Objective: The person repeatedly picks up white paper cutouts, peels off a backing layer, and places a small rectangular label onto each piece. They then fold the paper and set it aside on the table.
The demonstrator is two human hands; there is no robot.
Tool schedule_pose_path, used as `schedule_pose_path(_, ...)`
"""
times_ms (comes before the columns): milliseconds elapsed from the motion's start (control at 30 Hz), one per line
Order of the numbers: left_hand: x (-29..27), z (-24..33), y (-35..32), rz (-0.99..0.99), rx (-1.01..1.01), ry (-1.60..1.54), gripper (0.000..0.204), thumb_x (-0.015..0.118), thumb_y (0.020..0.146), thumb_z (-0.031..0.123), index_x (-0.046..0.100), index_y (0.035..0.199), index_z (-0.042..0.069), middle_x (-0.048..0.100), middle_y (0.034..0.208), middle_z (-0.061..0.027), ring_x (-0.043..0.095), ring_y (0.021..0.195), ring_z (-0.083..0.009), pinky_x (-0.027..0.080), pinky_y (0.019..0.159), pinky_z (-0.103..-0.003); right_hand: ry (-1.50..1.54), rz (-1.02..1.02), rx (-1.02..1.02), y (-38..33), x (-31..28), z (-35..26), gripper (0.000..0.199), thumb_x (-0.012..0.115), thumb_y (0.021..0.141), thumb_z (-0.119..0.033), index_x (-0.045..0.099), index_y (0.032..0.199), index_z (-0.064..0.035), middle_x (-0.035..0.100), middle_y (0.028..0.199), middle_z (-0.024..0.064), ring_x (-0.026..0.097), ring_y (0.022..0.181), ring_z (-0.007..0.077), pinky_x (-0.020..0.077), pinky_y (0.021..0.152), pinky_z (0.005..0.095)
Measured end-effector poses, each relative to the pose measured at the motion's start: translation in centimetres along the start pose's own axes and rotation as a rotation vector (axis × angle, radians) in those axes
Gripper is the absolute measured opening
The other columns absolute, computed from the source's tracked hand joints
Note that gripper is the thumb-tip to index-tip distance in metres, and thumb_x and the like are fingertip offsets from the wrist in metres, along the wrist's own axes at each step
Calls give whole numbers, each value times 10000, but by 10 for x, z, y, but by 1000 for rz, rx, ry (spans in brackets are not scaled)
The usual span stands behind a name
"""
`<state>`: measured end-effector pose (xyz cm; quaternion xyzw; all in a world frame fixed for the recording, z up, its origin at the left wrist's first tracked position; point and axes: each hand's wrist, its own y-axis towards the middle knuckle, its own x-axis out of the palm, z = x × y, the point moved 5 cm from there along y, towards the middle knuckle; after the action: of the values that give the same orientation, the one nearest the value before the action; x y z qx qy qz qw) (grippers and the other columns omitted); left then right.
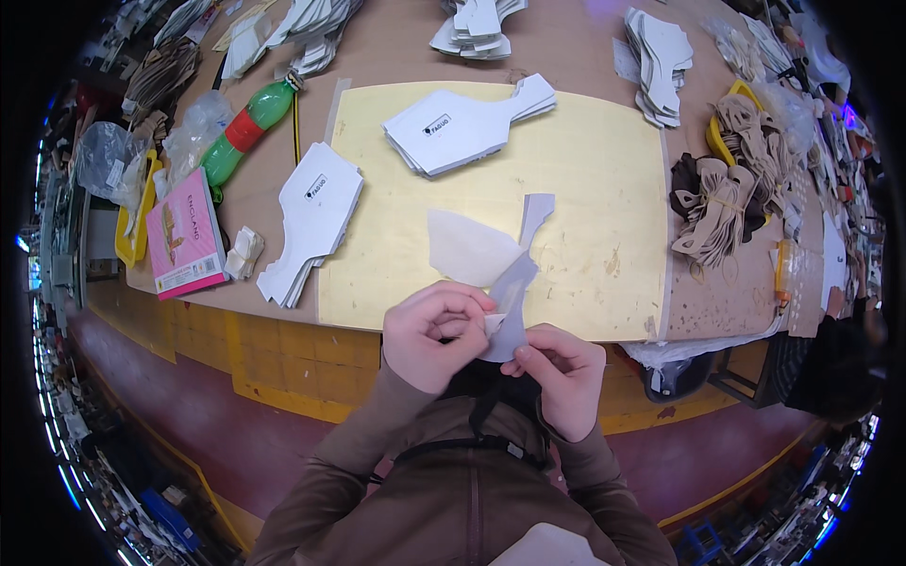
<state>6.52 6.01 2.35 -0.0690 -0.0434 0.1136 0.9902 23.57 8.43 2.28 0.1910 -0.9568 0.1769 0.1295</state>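
At the table's front edge my right hand (564, 377) pinches the lower end of a narrow, curved grey-lilac cut piece (514, 286) between thumb and fingers. My left hand (436, 332) is closed beside it, gripping a small off-white scrap (494, 324) that lies against the piece's left side. The upper end of the piece rests on the pale yellow mat (604, 189). Partly beneath it lies a cream sheet (464, 247) with a curved edge. Beyond are a stack of white shaped pieces (448, 132) and, to the left, a second white stack (311, 222).
Left stand a green bottle (250, 132) with a red label, a pink book (187, 236) and a small bundle of pale pieces (244, 252). Beige strap bundles (722, 212) lie at right. More white stacks (658, 66) sit at the back. An orange-capped bottle (785, 272) stands far right.
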Motion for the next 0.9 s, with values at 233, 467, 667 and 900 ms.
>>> schedule_pose_path(233, 7, 2, 3, -128, 199, 96, 234, 703, 893, -68, 680, 1126, -69, 668, 1191, -191, 681, 1072, -220, 580, 914, -331, 182, -12, -32, 3, -10, 6, 147, 643, 961, 42, 690, 1093, 86, 723, 958, 114, 699, 826, 140, 556, 753, 258)
schedule_pose_path(467, -2, -7, 9, -193, 135, 173, 179, 634, 949, -59, 659, 1126, -66, 663, 1212, -187, 667, 1102, -216, 578, 924, -332, 38, 16, 7, 1, -13, 1, 127, 640, 947, 32, 691, 1052, 84, 713, 938, 109, 686, 805, 145, 543, 758, 262)
schedule_pose_path(667, 15, -19, 4, -122, -130, -256, 91, 526, 1044, 17, 571, 1044, -62, 687, 1168, -177, 683, 1041, -190, 575, 896, -313, -45, 19, -175, 0, -32, -7, 92, 639, 895, -15, 675, 951, 48, 644, 1005, 105, 631, 980, 197, 477, 880, 301)
schedule_pose_path(900, 23, -3, 2, -366, -120, -112, 97, 520, 1054, 39, 567, 1078, -42, 713, 1103, -145, 690, 1008, -144, 567, 897, -291, -469, -76, -586, -2, -48, -38, 176, 668, 795, -98, 742, 954, -82, 502, 1431, 214, 348, 1411, 447, 299, 1150, 552)
